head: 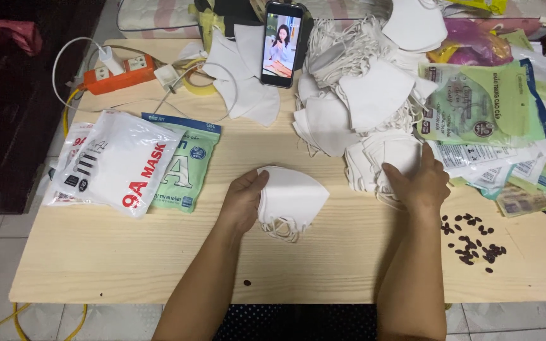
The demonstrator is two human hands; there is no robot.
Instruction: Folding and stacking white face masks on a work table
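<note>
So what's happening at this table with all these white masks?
A person sits at a light wooden table sorting folded white face masks. The left hand holds a small stack of masks flat on the table, while the right hand rests on a large loose pile of masks. Printed plastic packets lie to the left, a phone stands propped behind, and dark seeds are scattered at right.

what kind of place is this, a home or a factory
Probably a home used for piecework packing: a low wooden table on tiled floor, loose white face masks heaped beside printed packets, and a phone propped up playing video.
</note>
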